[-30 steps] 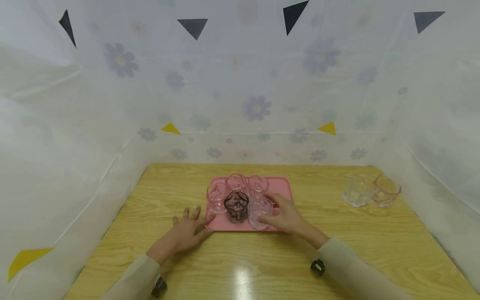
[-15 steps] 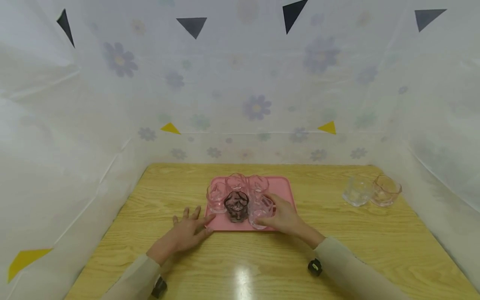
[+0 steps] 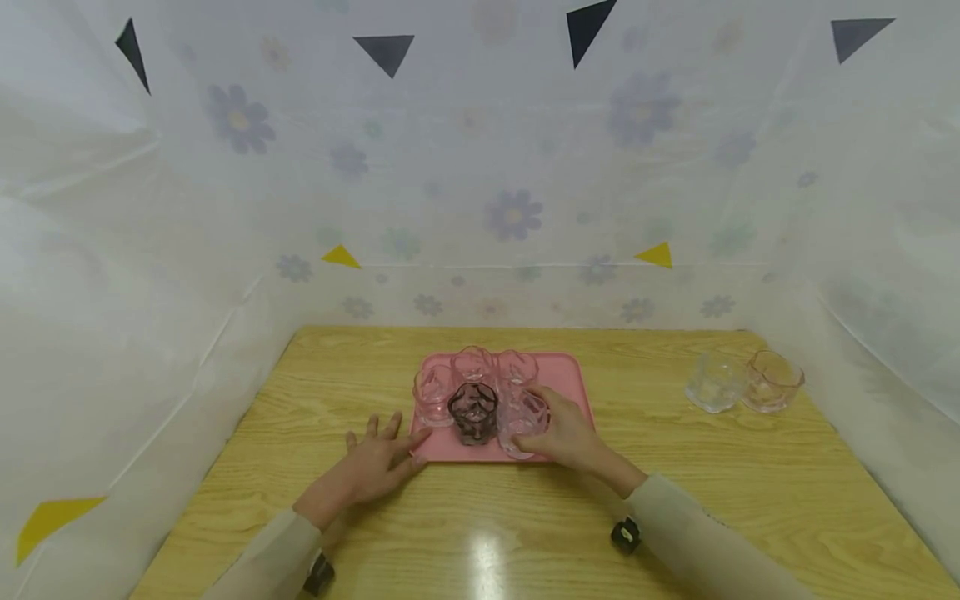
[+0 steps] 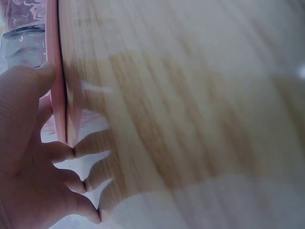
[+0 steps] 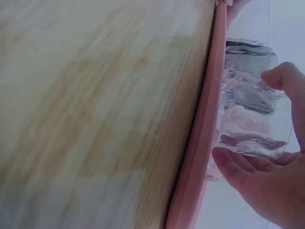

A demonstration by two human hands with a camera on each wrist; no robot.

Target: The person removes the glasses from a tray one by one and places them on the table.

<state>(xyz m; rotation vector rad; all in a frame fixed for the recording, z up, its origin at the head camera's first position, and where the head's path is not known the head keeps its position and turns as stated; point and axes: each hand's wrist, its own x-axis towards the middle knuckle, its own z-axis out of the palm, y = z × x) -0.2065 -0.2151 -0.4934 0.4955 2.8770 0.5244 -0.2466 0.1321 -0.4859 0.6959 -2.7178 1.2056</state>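
Note:
My right hand (image 3: 566,429) holds a clear, wavy-sided glass (image 5: 250,107) between thumb and fingers at the front right of the pink tray (image 3: 558,371). The glass stands upright on the tray, close beside a dark grey glass (image 3: 474,417). Pink-tinted glasses stand behind: one at the left (image 3: 433,392), one at the back middle (image 3: 472,365) and one at the back right (image 3: 517,367). At the tray's front left corner, my left hand (image 3: 371,467) lies with fingers spread. Its thumb touches the tray's rim in the left wrist view, and other fingertips rest on the table.
Toward the table's right side stand a clear glass (image 3: 715,385) and an amber-pink-rimmed glass (image 3: 772,383), side by side. The wooden table (image 3: 360,367) is enclosed by pale sheet walls (image 3: 480,167) at the back and both sides.
My right hand has shifted slightly left, its thumb closer in on the clear glass. The left hand, the tray and the other glasses stay in place.

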